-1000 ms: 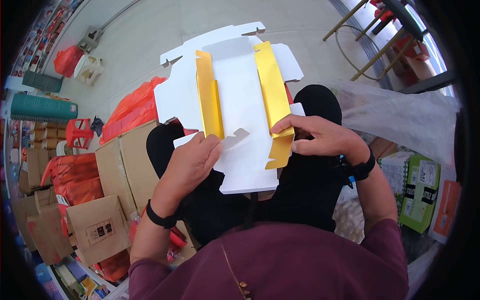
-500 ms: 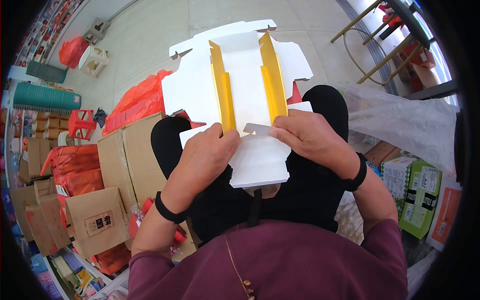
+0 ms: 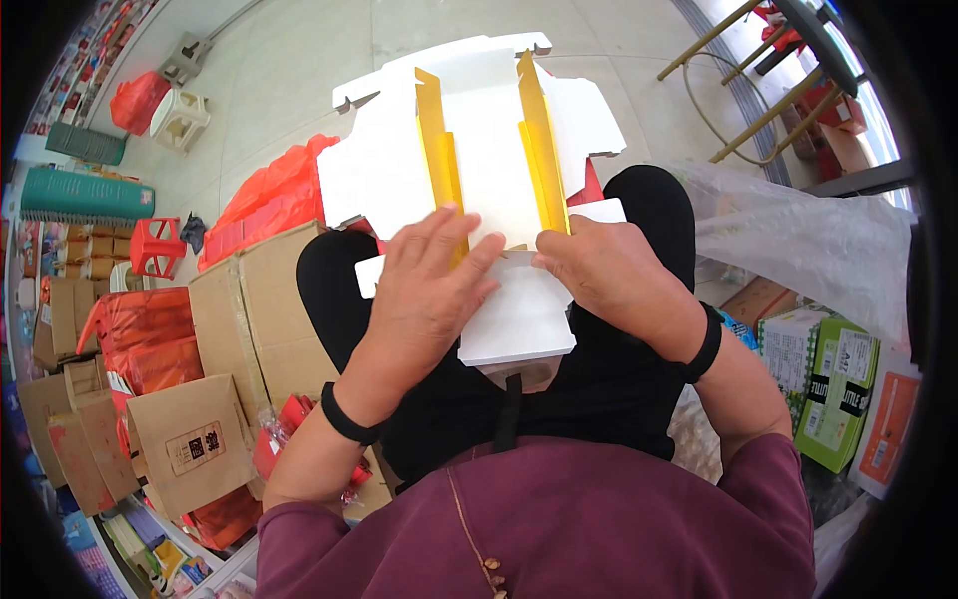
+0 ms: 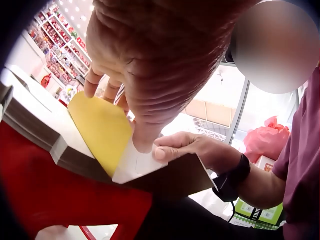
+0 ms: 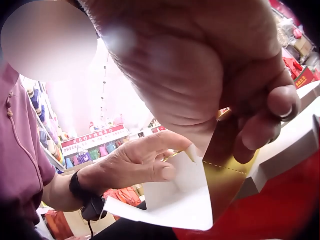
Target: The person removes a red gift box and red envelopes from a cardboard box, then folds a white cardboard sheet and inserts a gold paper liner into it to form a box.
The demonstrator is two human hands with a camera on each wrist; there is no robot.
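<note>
A partly folded cardboard box [image 3: 486, 150], white inside and gold outside, lies across the person's knees on a stack of similar flat blanks [image 4: 30, 112]. Its two long gold side walls [image 3: 544, 165] stand up, and the white end panel [image 3: 517, 329] points toward the body. The left hand [image 3: 424, 290] rests at the near end of the left wall, fingers extended and thumb toward the middle. At the right wall's near corner, the right hand [image 3: 614, 270] pinches the cardboard, its thumb inside and curled fingers outside the gold face [image 5: 225, 175]. The small corner flaps are mostly hidden by the hands.
Left of the knees stand a large brown carton [image 3: 274, 299], a red plastic bag [image 3: 269, 200] and a brown paper bag [image 3: 195, 439]. To the right are clear plastic sheeting [image 3: 798, 220] and a green box [image 3: 840, 394]. A metal-legged stool [image 3: 748, 95] stands at upper right.
The left hand has loosened from its pinch on the left wall and spread its fingers. The right hand has moved from outside the right wall to its near corner, and the corner flaps have turned inward.
</note>
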